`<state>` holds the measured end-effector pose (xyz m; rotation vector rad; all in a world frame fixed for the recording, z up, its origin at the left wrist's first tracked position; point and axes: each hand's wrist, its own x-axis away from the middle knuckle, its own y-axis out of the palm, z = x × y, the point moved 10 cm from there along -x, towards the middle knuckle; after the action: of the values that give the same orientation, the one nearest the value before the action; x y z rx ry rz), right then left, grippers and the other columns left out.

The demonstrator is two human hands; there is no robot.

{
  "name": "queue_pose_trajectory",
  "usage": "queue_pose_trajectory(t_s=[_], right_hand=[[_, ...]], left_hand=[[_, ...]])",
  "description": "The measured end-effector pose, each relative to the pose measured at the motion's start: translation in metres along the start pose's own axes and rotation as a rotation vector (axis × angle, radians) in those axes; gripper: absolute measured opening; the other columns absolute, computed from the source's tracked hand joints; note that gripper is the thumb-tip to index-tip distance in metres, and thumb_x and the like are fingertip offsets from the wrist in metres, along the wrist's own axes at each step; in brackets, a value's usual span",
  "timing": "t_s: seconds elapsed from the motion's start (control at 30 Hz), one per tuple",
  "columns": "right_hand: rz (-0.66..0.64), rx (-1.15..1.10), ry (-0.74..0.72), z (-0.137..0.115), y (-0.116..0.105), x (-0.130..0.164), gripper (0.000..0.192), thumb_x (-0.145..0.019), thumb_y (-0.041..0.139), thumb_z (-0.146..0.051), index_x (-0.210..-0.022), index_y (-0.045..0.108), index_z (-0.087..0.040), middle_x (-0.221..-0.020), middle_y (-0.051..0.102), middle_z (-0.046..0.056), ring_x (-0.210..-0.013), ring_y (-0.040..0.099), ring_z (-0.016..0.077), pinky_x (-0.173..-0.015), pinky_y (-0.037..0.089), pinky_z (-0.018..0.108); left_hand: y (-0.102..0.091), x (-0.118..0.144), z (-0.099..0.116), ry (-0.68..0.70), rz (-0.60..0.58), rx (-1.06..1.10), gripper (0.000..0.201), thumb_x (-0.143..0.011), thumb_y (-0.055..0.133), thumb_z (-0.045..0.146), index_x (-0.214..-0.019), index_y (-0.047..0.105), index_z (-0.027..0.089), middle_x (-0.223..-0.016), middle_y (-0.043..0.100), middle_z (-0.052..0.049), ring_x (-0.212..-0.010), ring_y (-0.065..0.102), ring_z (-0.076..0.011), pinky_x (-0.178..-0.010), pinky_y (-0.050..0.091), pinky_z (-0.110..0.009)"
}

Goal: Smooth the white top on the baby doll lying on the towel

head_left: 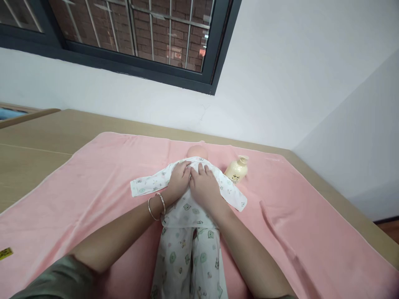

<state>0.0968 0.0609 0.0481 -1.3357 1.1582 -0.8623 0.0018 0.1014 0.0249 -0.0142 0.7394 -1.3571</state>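
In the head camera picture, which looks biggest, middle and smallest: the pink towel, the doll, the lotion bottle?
1. pink towel, biggest by far
2. doll, lying on it
3. lotion bottle, smallest, though it sits farther from the camera

White baby suit (190, 216) dotted with little green bear prints, lying on a plain pink towel (93, 182). Cream-yellow lotion bottle (237, 169) with dark lettering, silver bangles (156, 205) gleaming on the wrist, tan bench (37, 145) beneath it all.
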Motion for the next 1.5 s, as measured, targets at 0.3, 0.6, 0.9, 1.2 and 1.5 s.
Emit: queue_pose_trajectory(t_s=[0.3, 0.6, 0.9, 1.2, 1.5], right_hand=[[0.014, -0.086, 0.109, 0.044, 0.003, -0.025, 0.056, -0.106, 0.032, -0.033, -0.155, 0.041, -0.007, -0.157, 0.044, 0.022, -0.149, 0.037, 0.0307, -0.123, 0.026, 0.044], [-0.088, -0.104, -0.072, 0.010, -0.001, -0.009, 0.058, -0.102, 0.040, -0.026, -0.156, 0.038, -0.007, -0.164, 0.031, 0.023, -0.154, 0.026, 0.0365, -0.125, 0.022, 0.052], [-0.056, -0.243, -0.019, 0.048, -0.001, -0.029, 0.055, -0.102, 0.035, -0.026, -0.154, 0.043, -0.012, -0.163, 0.038, 0.016, -0.154, 0.029, 0.0264, -0.126, 0.022, 0.045], [-0.094, 0.025, -0.021, -0.005, -0.002, 0.005, 0.059, -0.100, 0.041, -0.024, -0.154, 0.038, 0.002, -0.160, 0.034, 0.029, -0.152, 0.030, 0.0374, -0.124, 0.023, 0.049], [-0.038, -0.203, 0.173, 0.064, 0.009, -0.032, 0.064, -0.104, 0.032, -0.037, -0.155, 0.036, 0.002, -0.163, 0.032, 0.025, -0.154, 0.028, 0.0313, -0.124, 0.024, 0.041]], left_hand=[[0.020, 0.012, 0.019, 0.120, -0.097, -0.469, 0.050, -0.096, 0.037, 0.024, -0.138, 0.056, 0.006, -0.148, 0.057, -0.020, -0.142, 0.048, -0.0317, -0.121, 0.035, -0.051], [0.017, -0.002, 0.007, 0.105, -0.240, -0.592, 0.052, -0.102, 0.029, 0.027, -0.140, 0.054, 0.001, -0.146, 0.058, -0.022, -0.141, 0.050, -0.0306, -0.119, 0.038, -0.047], [0.019, 0.023, 0.037, 0.202, -0.293, -0.825, 0.051, -0.101, 0.032, 0.023, -0.135, 0.055, -0.009, -0.139, 0.057, -0.035, -0.135, 0.054, -0.0401, -0.108, 0.045, -0.054], [0.014, -0.010, 0.012, 0.123, -0.432, -0.533, 0.051, -0.101, 0.030, 0.028, -0.136, 0.057, 0.003, -0.146, 0.059, -0.021, -0.138, 0.054, -0.0287, -0.116, 0.041, -0.044], [0.030, 0.032, 0.036, 0.209, -0.202, -0.672, 0.056, -0.098, 0.038, 0.025, -0.144, 0.048, -0.004, -0.151, 0.049, -0.030, -0.147, 0.041, -0.0390, -0.118, 0.034, -0.056]])
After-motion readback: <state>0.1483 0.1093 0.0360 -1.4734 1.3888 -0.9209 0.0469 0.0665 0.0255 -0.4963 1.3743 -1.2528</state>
